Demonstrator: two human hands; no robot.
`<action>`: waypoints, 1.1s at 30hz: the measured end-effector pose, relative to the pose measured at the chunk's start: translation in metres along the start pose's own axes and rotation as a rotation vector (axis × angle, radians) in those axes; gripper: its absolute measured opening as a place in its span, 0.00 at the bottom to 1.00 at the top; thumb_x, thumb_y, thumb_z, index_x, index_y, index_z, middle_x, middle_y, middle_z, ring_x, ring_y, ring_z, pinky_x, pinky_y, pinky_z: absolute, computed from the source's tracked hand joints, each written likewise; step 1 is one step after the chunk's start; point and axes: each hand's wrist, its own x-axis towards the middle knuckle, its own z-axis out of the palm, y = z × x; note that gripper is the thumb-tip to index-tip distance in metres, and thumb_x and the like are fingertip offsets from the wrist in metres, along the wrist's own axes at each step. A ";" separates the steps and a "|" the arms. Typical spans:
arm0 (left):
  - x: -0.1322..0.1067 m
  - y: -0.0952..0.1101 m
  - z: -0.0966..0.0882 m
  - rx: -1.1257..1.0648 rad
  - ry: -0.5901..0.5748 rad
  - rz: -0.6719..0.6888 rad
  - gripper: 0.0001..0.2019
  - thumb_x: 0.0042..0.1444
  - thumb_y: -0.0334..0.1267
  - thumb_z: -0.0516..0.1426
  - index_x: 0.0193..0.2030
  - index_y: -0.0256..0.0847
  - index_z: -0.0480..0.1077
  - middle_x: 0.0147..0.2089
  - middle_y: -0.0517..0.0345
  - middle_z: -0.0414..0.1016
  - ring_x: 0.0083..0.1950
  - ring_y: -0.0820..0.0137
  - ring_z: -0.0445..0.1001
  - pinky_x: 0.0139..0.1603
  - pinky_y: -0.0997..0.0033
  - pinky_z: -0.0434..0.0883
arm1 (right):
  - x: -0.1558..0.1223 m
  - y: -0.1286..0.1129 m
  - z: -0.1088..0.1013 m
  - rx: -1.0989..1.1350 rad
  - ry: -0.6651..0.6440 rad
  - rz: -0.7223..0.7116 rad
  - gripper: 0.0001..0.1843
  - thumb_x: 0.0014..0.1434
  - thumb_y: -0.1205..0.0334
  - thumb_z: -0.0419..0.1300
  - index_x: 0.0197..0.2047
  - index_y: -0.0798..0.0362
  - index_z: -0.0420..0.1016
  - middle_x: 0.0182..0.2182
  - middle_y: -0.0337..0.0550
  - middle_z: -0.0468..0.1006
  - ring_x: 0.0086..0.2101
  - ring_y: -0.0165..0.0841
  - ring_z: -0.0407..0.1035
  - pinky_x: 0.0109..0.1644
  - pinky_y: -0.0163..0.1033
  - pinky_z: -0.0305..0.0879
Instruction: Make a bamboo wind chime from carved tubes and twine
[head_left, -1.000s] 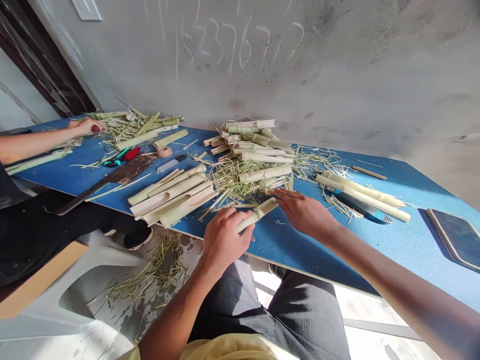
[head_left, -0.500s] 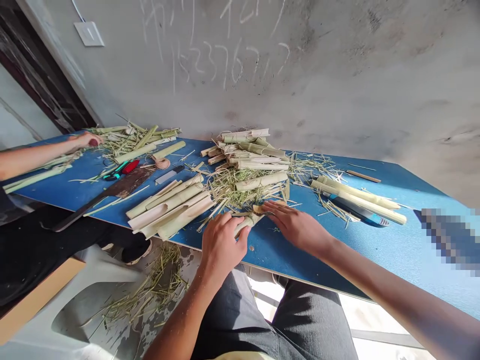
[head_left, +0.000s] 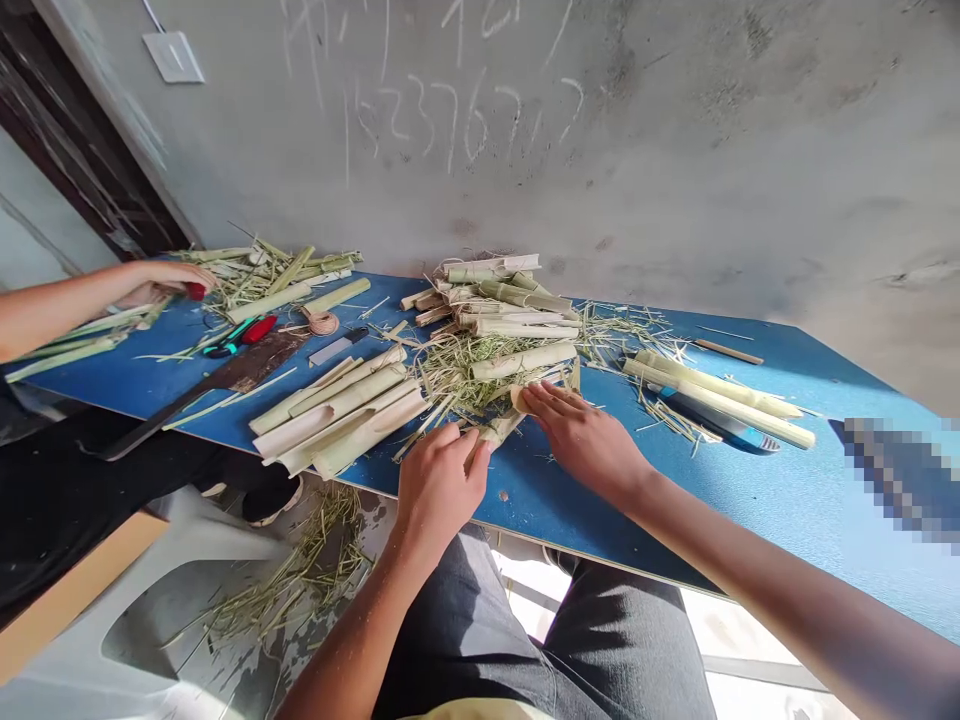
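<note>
My left hand (head_left: 442,480) is closed round the near end of a short bamboo piece (head_left: 501,429), which lies slantwise close to the table's front edge. My right hand (head_left: 589,435) has its fingers pressed together over a tan piece that looks like sandpaper (head_left: 517,399), at the far end of the bamboo. The fingers cover most of the tan piece. Just beyond lies a pale bamboo tube (head_left: 523,361) on a heap of green shavings (head_left: 457,375). Left of my left hand, several split bamboo lengths (head_left: 371,430) lie side by side.
On the blue table (head_left: 540,510) stand more bamboo pieces (head_left: 517,300) in a pile. A dark-bladed chopper (head_left: 262,360), twine (head_left: 323,323) and a small knife (head_left: 336,347) lie left. Bamboo strips (head_left: 712,390) rest over a blue-black tool (head_left: 709,420). Another person's hand (head_left: 176,278) works far left.
My right hand has drawn up slightly along the bamboo, baring more of its surface and the tan piece's end. My left hand keeps its grip. The other person's hand has shifted slightly right.
</note>
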 end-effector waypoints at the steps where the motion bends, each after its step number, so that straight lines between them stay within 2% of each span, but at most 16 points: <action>1: 0.000 0.000 0.001 -0.004 0.003 0.000 0.14 0.72 0.44 0.54 0.42 0.45 0.81 0.35 0.55 0.77 0.39 0.63 0.76 0.39 0.65 0.65 | 0.001 0.001 0.000 0.002 0.005 0.009 0.25 0.77 0.66 0.46 0.71 0.56 0.70 0.68 0.49 0.69 0.68 0.42 0.64 0.71 0.50 0.68; 4: 0.000 -0.001 0.001 -0.015 0.007 -0.001 0.14 0.72 0.44 0.54 0.42 0.45 0.81 0.35 0.54 0.77 0.39 0.63 0.76 0.38 0.65 0.65 | 0.005 0.005 0.001 0.069 -0.026 -0.050 0.25 0.78 0.64 0.47 0.73 0.56 0.68 0.69 0.48 0.68 0.68 0.39 0.64 0.72 0.47 0.68; 8: 0.000 0.001 0.000 -0.023 0.016 0.024 0.13 0.71 0.43 0.56 0.42 0.45 0.81 0.35 0.54 0.76 0.39 0.63 0.76 0.37 0.65 0.66 | 0.006 0.008 0.007 0.099 -0.013 0.013 0.24 0.77 0.64 0.47 0.70 0.55 0.72 0.65 0.51 0.72 0.66 0.41 0.67 0.70 0.51 0.69; 11: -0.002 0.002 0.001 -0.044 0.050 0.050 0.11 0.70 0.43 0.57 0.46 0.45 0.82 0.34 0.55 0.76 0.39 0.63 0.76 0.36 0.65 0.67 | 0.004 0.019 0.009 0.113 -0.067 -0.029 0.23 0.77 0.64 0.49 0.70 0.52 0.72 0.67 0.47 0.70 0.67 0.38 0.65 0.73 0.47 0.66; 14: -0.005 0.001 0.005 -0.072 0.103 0.068 0.12 0.69 0.42 0.59 0.50 0.43 0.82 0.35 0.54 0.76 0.39 0.63 0.76 0.38 0.65 0.69 | 0.002 0.038 0.001 0.032 -0.061 0.096 0.22 0.76 0.64 0.50 0.65 0.54 0.77 0.61 0.51 0.76 0.63 0.45 0.70 0.68 0.55 0.71; 17: -0.007 0.000 0.008 -0.118 0.142 0.094 0.11 0.66 0.40 0.63 0.52 0.43 0.82 0.35 0.55 0.76 0.40 0.63 0.75 0.41 0.65 0.71 | 0.001 0.047 -0.013 -0.002 -0.008 0.179 0.24 0.77 0.62 0.47 0.68 0.60 0.73 0.62 0.57 0.75 0.62 0.49 0.72 0.64 0.57 0.75; 20: -0.008 0.000 0.008 -0.168 0.148 0.105 0.11 0.63 0.37 0.66 0.51 0.47 0.83 0.36 0.57 0.75 0.41 0.64 0.75 0.43 0.65 0.73 | 0.002 0.035 -0.020 0.062 0.017 0.092 0.24 0.78 0.61 0.46 0.70 0.57 0.71 0.65 0.50 0.73 0.65 0.44 0.69 0.68 0.52 0.72; 23: -0.006 0.000 0.008 -0.253 0.113 0.093 0.11 0.62 0.34 0.67 0.51 0.49 0.83 0.39 0.58 0.77 0.43 0.65 0.77 0.45 0.67 0.74 | 0.003 0.019 -0.012 0.204 -0.062 -0.038 0.24 0.78 0.61 0.47 0.69 0.55 0.73 0.65 0.47 0.74 0.65 0.40 0.69 0.69 0.48 0.71; 27: -0.004 0.001 0.007 -0.320 0.053 0.073 0.08 0.62 0.34 0.66 0.47 0.47 0.83 0.40 0.58 0.78 0.44 0.67 0.79 0.46 0.69 0.74 | 0.003 0.010 -0.001 0.247 -0.069 0.064 0.25 0.77 0.61 0.46 0.66 0.62 0.74 0.62 0.56 0.76 0.63 0.46 0.71 0.68 0.54 0.73; 31: -0.005 0.002 0.008 -0.286 0.036 0.044 0.06 0.62 0.35 0.66 0.44 0.49 0.84 0.35 0.60 0.74 0.39 0.69 0.77 0.40 0.70 0.72 | 0.001 0.009 0.001 0.357 -0.074 -0.012 0.25 0.78 0.60 0.47 0.71 0.57 0.70 0.66 0.50 0.72 0.67 0.43 0.67 0.71 0.52 0.69; 33: -0.005 0.002 0.010 -0.285 0.046 0.037 0.07 0.62 0.35 0.66 0.45 0.50 0.84 0.35 0.60 0.74 0.38 0.69 0.77 0.39 0.70 0.72 | 0.001 0.007 0.001 0.345 -0.038 0.030 0.25 0.77 0.60 0.46 0.69 0.58 0.72 0.65 0.52 0.73 0.65 0.44 0.69 0.70 0.53 0.70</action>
